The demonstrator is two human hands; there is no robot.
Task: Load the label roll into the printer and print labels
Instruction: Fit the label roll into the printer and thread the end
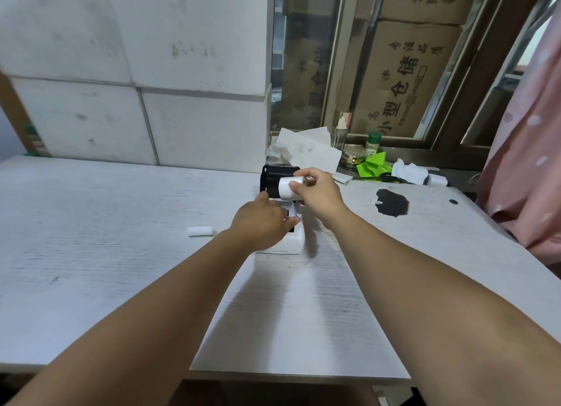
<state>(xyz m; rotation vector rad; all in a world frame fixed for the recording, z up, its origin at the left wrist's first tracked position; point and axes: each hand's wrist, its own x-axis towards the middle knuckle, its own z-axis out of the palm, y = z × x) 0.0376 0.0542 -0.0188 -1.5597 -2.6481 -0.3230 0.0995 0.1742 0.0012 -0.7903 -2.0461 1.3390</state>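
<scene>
The tabletop [91, 254] lies bare to the left but for a small white roll [200, 231] near the printer [290, 238]; behind, a wall [136, 71] closes it off; clutter [373, 169] crowds the back right, and pink cloth [528, 163] overhangs the right edge.

Two bare forearms, no sleeves in view; left hand [261, 220] and right hand [318, 190] without gloves, rings, watch or bracelet visible.
</scene>
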